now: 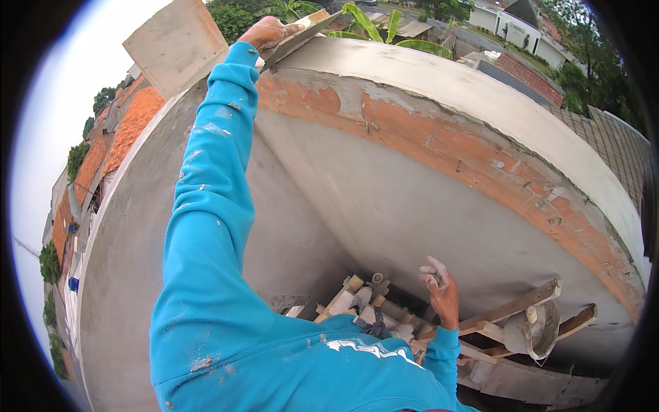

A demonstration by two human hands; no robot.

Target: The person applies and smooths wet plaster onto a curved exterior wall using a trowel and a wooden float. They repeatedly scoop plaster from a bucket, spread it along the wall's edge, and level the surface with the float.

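Rooftops (pixel 127 134), far left, orange. Left hand (pixel 270 32), far side: closed on a flat board (pixel 300 38) at the wall's top. Wall (pixel 329 185): grey-coated below, orange band (pixel 439 141) seemingly yet uncovered. Right hand (pixel 441 292), nearer: loosely open (whitened fingers), empty. Bucket (pixel 539 338): right, beside wooden beams (pixel 504 307).

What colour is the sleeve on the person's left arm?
The sleeve is bright blue with pale splatters, best seen in the head view.

outdoor building site, high up: half-plastered wall (pixel 384 185) with bare orange band (pixel 439 132), wooden planks (pixel 511 306), smeared bucket (pixel 546 329), orange rooftops (pixel 134 125) lower down.
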